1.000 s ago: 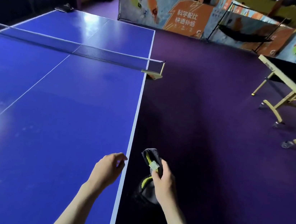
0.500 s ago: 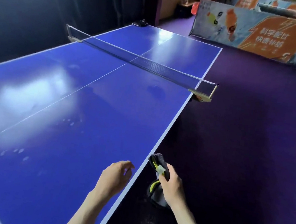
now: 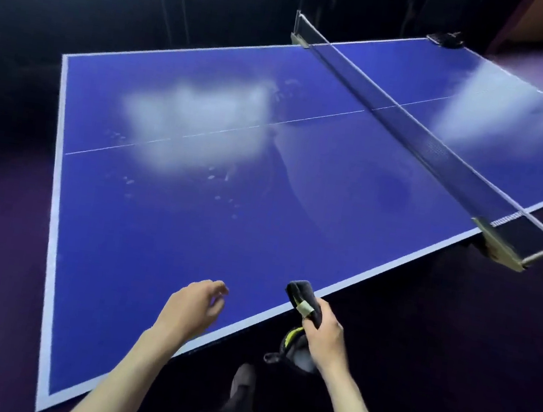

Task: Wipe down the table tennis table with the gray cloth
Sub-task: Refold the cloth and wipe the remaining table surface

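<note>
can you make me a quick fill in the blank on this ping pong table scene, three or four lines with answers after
1. The gray cloth is held in the person's ____ hand.
2. The left hand hovers over the table holding ____.
3. The table's playing surface is the colour ____.
4. The net stretches across the table to the ____ of both hands.

Missing words: right; nothing; blue; right
</note>
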A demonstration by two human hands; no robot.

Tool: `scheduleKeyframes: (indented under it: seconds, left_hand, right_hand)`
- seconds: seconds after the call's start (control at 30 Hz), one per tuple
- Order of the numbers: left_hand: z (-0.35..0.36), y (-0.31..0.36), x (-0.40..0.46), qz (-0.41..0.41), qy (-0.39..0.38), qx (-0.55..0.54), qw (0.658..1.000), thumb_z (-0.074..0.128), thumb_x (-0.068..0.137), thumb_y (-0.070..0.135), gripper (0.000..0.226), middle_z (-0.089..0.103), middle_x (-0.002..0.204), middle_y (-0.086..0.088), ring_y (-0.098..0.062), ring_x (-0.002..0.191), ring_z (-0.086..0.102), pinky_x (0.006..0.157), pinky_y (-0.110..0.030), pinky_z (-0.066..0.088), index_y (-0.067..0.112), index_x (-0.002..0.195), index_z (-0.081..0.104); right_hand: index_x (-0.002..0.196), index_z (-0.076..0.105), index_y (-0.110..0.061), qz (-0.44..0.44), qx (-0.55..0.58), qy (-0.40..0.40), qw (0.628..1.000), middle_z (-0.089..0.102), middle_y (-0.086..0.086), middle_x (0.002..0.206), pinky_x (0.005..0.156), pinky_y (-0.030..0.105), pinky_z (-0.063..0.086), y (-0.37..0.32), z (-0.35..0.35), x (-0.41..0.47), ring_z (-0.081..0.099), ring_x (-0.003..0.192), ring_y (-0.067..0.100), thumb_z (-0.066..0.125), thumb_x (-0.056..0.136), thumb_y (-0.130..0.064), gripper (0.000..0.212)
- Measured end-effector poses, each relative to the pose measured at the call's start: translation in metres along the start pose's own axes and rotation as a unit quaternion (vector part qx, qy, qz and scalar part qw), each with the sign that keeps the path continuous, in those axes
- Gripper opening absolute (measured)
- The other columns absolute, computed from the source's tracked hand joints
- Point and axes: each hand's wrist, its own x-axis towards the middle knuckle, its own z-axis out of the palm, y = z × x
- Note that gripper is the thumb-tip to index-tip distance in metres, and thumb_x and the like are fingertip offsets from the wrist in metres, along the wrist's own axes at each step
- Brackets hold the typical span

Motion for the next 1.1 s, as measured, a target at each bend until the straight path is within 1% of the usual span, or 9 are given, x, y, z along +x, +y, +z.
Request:
scheduleKeyframes:
  seconds: [0.27, 0.43, 0.53, 0.63, 0.73, 0.83, 0.93, 1.0, 1.1]
  left_hand:
    - [0.073, 0.002, 0.083, -0.045, -0.056, 0.024, 0.997, 0.045, 0.101, 0.032, 0.029, 0.063, 0.114, 0.014, -0.011, 0.103, 0.062, 0.081, -0.029, 0.047, 0.033, 0.125, 0.062]
    - [0.085, 0.02, 0.111, -0.074, -0.08, 0.038, 0.993, 0.042, 0.102, 0.032, 0.035, 0.056, 0.133, 0.015, -0.013, 0.11, 0.059, 0.087, -0.034, 0.049, 0.036, 0.133, 0.058]
    - [0.098, 0.031, 0.117, -0.128, -0.117, 0.059, 0.983, 0.039, 0.102, 0.032, 0.048, 0.04, 0.155, 0.014, -0.014, 0.133, 0.048, 0.103, -0.037, 0.044, 0.043, 0.149, 0.043]
    - [0.117, 0.043, 0.126, -0.193, -0.183, 0.019, 0.964, 0.028, 0.108, 0.041, 0.056, 0.008, 0.171, 0.01, -0.017, 0.157, 0.014, 0.124, -0.052, 0.017, 0.046, 0.161, 0.01]
    - [0.137, 0.054, 0.126, -0.244, -0.205, -0.027, 0.947, 0.017, 0.107, 0.055, 0.055, -0.016, 0.169, 0.014, -0.018, 0.158, -0.009, 0.123, -0.061, 0.005, 0.047, 0.16, 0.005]
    - [0.145, 0.061, 0.128, -0.266, -0.19, -0.019, 0.945, 0.016, 0.106, 0.055, 0.054, -0.019, 0.168, 0.013, -0.02, 0.157, -0.012, 0.123, -0.063, 0.0, 0.048, 0.16, 0.008]
    - [0.145, 0.066, 0.131, -0.284, -0.192, 0.003, 0.939, 0.019, 0.105, 0.051, 0.055, -0.018, 0.169, 0.012, -0.021, 0.158, -0.009, 0.123, -0.062, -0.002, 0.048, 0.16, 0.008]
    - [0.145, 0.071, 0.132, -0.288, -0.191, 0.006, 0.939, 0.021, 0.104, 0.046, 0.057, -0.017, 0.169, 0.011, -0.021, 0.158, -0.008, 0.123, -0.062, -0.003, 0.048, 0.16, 0.009]
    - [0.142, 0.073, 0.132, -0.291, -0.19, 0.001, 0.938, 0.02, 0.102, 0.036, 0.06, -0.015, 0.169, 0.011, -0.021, 0.158, -0.007, 0.123, -0.062, -0.005, 0.047, 0.16, 0.009]
  right_hand:
    - [0.133, 0.059, -0.032, 0.026, -0.036, -0.03, 0.999, 0.066, -0.012, 0.121, 0.095, 0.031, 0.054, 0.025, -0.02, 0.096, 0.063, 0.112, 0.01, 0.063, 0.095, -0.01, 0.044]
    - [0.148, 0.051, -0.023, 0.0, -0.078, -0.021, 0.997, 0.055, -0.009, 0.14, 0.105, 0.03, 0.046, 0.016, -0.037, 0.153, 0.054, 0.127, 0.013, 0.064, 0.097, -0.009, 0.054]
    - [0.15, 0.048, -0.024, -0.026, -0.086, 0.001, 0.996, 0.05, -0.011, 0.146, 0.102, 0.028, 0.043, 0.015, -0.035, 0.186, 0.051, 0.13, 0.012, 0.063, 0.099, -0.011, 0.055]
    - [0.156, 0.037, -0.023, -0.024, -0.133, -0.045, 0.99, 0.033, -0.004, 0.164, 0.114, 0.038, 0.038, 0.032, -0.02, 0.224, 0.031, 0.152, 0.017, 0.058, 0.102, -0.012, 0.059]
    - [0.164, 0.023, -0.015, -0.056, -0.282, -0.107, 0.952, 0.003, 0.007, 0.174, 0.129, 0.048, 0.017, 0.065, 0.001, 0.237, 0.002, 0.161, 0.027, 0.062, 0.098, -0.016, 0.076]
    - [0.165, 0.014, -0.009, -0.133, -0.366, -0.088, 0.917, 0.001, 0.016, 0.173, 0.13, 0.048, 0.014, 0.087, 0.007, 0.232, 0.004, 0.161, 0.032, 0.067, 0.092, -0.037, 0.094]
    - [0.164, 0.006, -0.001, -0.204, -0.433, -0.089, 0.874, -0.006, 0.021, 0.172, 0.13, 0.049, 0.009, 0.092, -0.002, 0.244, -0.005, 0.16, 0.034, 0.055, 0.095, -0.054, 0.1]
    - [0.164, 0.005, 0.0, -0.252, -0.458, -0.102, 0.846, -0.007, 0.019, 0.172, 0.13, 0.049, 0.008, 0.094, -0.012, 0.257, -0.007, 0.16, 0.031, 0.052, 0.094, -0.056, 0.101]
    - [0.165, 0.014, -0.006, -0.291, -0.427, -0.125, 0.847, -0.001, 0.009, 0.174, 0.129, 0.05, 0.014, 0.107, -0.027, 0.268, -0.002, 0.161, 0.022, 0.062, 0.087, -0.049, 0.102]
